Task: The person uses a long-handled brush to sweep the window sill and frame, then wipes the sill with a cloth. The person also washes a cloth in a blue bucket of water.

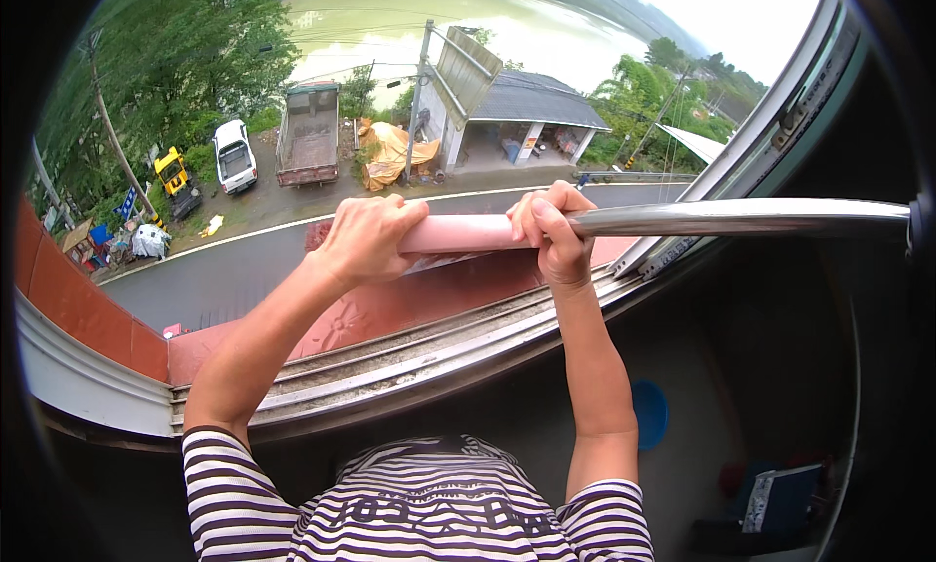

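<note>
Both hands are on a long pole held across the open window. My left hand [369, 237] is closed around the far left of its pink grip sleeve [468, 233]. Where the pink sleeve meets the shiny metal pole [731, 218], my right hand [553, 229] is wrapped around it. The metal part runs right, to a dark fitting at the picture's edge. A reddish, fuzzy-looking piece [317, 234] shows just past my left wrist; whether it belongs to the pole I cannot tell. The sliding-window track [409, 375] passes beneath my forearms.
A red tiled ledge [409, 310] lies outside the track, and a window frame [738, 138] rises at right. Far below are a road [241, 269], a truck [308, 134], a white pickup [235, 156] and a shed [537, 98]. Indoors, a blue basin [649, 414] is on the floor.
</note>
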The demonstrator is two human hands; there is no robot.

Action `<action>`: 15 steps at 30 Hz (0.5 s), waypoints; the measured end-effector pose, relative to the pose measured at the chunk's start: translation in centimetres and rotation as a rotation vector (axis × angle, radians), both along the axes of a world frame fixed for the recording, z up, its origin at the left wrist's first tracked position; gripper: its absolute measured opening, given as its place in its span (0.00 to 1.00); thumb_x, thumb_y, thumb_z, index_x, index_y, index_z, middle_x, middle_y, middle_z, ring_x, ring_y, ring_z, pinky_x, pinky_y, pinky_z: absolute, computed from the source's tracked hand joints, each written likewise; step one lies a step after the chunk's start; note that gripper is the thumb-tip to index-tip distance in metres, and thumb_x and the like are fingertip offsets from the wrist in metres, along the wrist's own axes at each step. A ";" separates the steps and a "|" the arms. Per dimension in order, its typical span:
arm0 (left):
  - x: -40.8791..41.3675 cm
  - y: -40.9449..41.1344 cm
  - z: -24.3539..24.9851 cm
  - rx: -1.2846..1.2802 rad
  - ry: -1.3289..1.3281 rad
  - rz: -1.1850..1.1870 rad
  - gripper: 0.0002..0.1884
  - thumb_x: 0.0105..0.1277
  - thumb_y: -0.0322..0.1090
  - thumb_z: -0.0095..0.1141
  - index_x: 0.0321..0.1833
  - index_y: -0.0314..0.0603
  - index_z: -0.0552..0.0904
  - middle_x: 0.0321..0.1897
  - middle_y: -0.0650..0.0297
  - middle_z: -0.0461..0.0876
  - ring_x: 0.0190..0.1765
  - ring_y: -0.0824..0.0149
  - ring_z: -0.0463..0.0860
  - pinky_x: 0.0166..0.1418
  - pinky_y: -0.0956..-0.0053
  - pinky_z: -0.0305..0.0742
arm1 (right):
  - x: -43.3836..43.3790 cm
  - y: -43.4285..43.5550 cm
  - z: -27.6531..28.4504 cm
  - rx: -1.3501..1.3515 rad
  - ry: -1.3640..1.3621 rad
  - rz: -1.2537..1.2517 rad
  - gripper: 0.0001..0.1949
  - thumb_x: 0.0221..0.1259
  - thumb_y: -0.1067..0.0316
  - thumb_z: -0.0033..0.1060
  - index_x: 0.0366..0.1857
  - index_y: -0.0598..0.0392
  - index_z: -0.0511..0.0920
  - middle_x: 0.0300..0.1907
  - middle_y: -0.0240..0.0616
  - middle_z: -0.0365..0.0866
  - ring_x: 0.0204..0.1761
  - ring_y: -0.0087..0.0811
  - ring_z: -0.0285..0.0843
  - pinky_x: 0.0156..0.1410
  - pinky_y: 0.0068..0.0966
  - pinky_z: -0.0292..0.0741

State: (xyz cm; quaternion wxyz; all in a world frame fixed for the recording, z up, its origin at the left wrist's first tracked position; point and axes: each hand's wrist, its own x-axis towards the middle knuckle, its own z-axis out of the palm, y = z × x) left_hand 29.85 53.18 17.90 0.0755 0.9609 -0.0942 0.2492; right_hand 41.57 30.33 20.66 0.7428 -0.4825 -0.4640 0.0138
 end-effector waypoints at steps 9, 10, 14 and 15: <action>3.7 -4.1 1.7 -0.301 0.026 -0.053 0.25 0.53 0.47 0.73 0.50 0.43 0.81 0.37 0.49 0.87 0.42 0.43 0.86 0.45 0.52 0.79 | 3.7 -0.5 7.6 -0.121 0.112 -0.168 0.16 0.62 0.73 0.64 0.17 0.52 0.69 0.13 0.31 0.68 0.15 0.26 0.69 0.25 0.25 0.71; 4.6 -5.2 0.9 -0.331 0.055 -0.064 0.24 0.54 0.47 0.72 0.48 0.42 0.79 0.37 0.49 0.87 0.42 0.42 0.86 0.46 0.51 0.80 | 4.2 -1.2 7.9 -0.235 0.084 -0.246 0.15 0.62 0.66 0.62 0.19 0.48 0.68 0.13 0.28 0.66 0.17 0.25 0.69 0.34 0.27 0.76; 6.0 -6.7 0.1 -0.336 0.131 -0.088 0.24 0.54 0.47 0.72 0.46 0.41 0.77 0.37 0.47 0.88 0.43 0.41 0.87 0.47 0.49 0.80 | 6.4 -2.8 6.7 -0.245 0.156 -0.259 0.14 0.63 0.65 0.61 0.20 0.48 0.68 0.13 0.28 0.66 0.16 0.25 0.69 0.32 0.28 0.76; 5.6 -6.7 0.7 -0.307 0.159 -0.087 0.23 0.54 0.47 0.71 0.45 0.41 0.77 0.37 0.47 0.87 0.43 0.41 0.87 0.47 0.49 0.80 | 6.9 -2.9 6.2 -0.212 0.181 -0.231 0.14 0.63 0.65 0.61 0.20 0.48 0.67 0.13 0.28 0.66 0.17 0.25 0.69 0.32 0.28 0.76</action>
